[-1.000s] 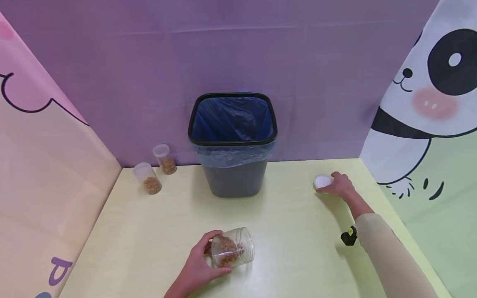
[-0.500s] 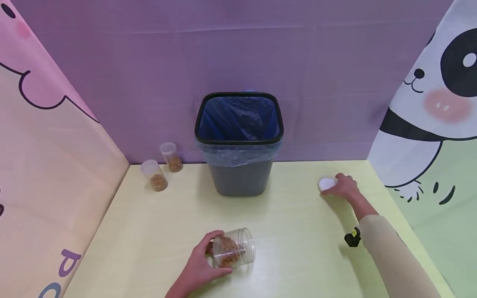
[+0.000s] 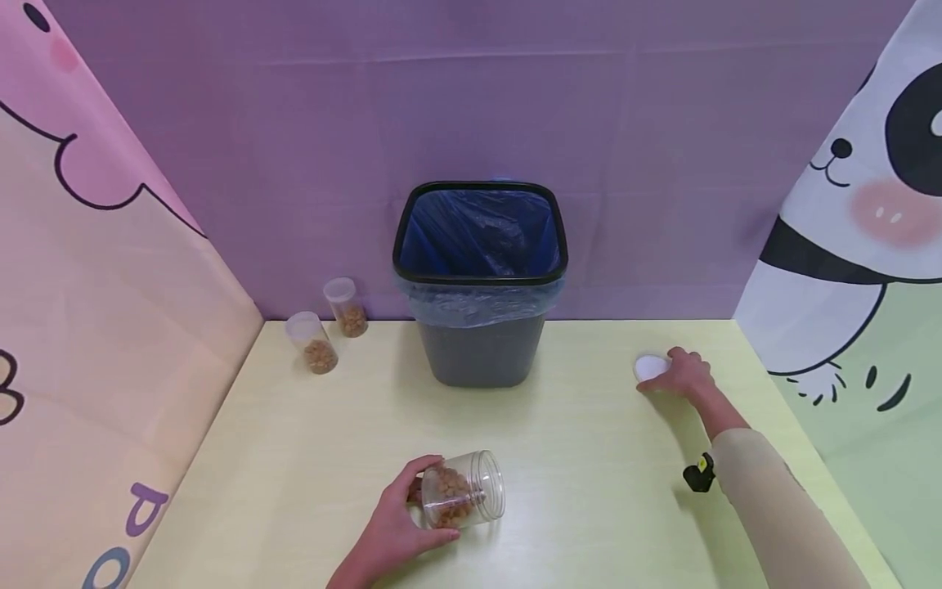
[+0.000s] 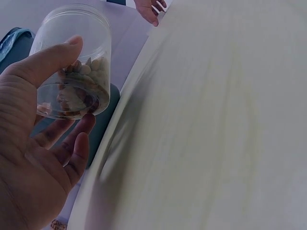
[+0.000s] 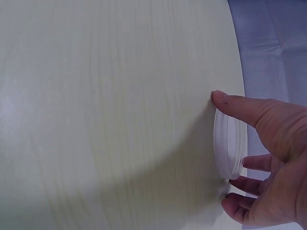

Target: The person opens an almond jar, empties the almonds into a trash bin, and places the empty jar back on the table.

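Tilting a clear jar (image 3: 462,489) in its grip, left hand (image 3: 390,532) stays low; right hand (image 3: 686,375) apparently pinches a white lid (image 3: 651,366).

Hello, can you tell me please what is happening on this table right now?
A person works with two bare hands at a pale yellow table. The left hand grips an open clear jar, tilted on its side, partly filled with brown pellets. The right hand pinches a white lid that lies flat on the table, far from the jar. A grey bin with a blue liner stands at the back, and two small jars with similar pellets stand left of it.
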Demonstrator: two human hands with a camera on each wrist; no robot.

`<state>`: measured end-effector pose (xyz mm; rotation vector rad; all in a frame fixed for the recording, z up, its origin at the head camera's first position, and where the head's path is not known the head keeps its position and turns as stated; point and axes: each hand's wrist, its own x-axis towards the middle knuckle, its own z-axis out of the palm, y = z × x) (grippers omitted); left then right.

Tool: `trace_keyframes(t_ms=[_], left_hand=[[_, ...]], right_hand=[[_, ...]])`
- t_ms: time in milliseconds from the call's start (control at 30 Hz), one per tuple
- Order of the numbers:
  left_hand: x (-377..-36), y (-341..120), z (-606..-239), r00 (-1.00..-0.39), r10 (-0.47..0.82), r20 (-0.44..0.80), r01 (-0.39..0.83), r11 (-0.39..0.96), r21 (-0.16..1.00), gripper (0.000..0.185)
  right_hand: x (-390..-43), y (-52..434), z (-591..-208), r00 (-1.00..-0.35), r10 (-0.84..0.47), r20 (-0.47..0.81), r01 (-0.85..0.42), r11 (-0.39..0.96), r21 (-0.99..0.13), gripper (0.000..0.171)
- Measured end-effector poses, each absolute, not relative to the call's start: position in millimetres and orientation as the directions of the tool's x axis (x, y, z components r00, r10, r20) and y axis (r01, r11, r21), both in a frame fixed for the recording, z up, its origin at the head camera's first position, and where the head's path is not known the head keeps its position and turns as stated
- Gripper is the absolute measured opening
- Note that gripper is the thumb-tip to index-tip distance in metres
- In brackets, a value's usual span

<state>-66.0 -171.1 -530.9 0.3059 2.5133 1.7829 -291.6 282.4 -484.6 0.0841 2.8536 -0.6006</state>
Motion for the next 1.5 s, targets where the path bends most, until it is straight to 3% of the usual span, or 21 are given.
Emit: trace_keyframes(t_ms=[433, 633, 900, 1267, 1500], left_hand=[[-66, -169, -532, -0.982, 0.168, 0.08, 0.131, 0.317, 0.939, 0.094], [-65, -169, -535, -0.981, 0.178, 0.072, 0.123, 0.295, 0.948, 0.095], [-64, -170, -536, -0.981, 0.177, 0.079, 0.126, 0.269, 0.955, 0.094], [-63, -167, -537, -0.977, 0.202, 0.069, 0.121, 0.255, 0.959, 0.093], [-65, -164, -538, -0.976, 0.209, 0.068, 0.123, 0.26, 0.958, 0.095]], right_hand=[[-293, 280, -491, -0.977, 0.043, -0.209, 0.129, 0.9, -0.417, 0.111], [-295, 275, -485, -0.991, 0.04, -0.127, 0.1, 0.856, -0.508, 0.095], [-306, 251, -450, -1.0, -0.026, 0.018, -0.031, 0.757, -0.653, 0.068], [-316, 213, -403, -0.997, -0.077, -0.021, -0.03, 0.599, -0.8, 0.065], [-317, 183, -377, -1.0, -0.014, 0.012, -0.017, 0.449, -0.893, 0.056]])
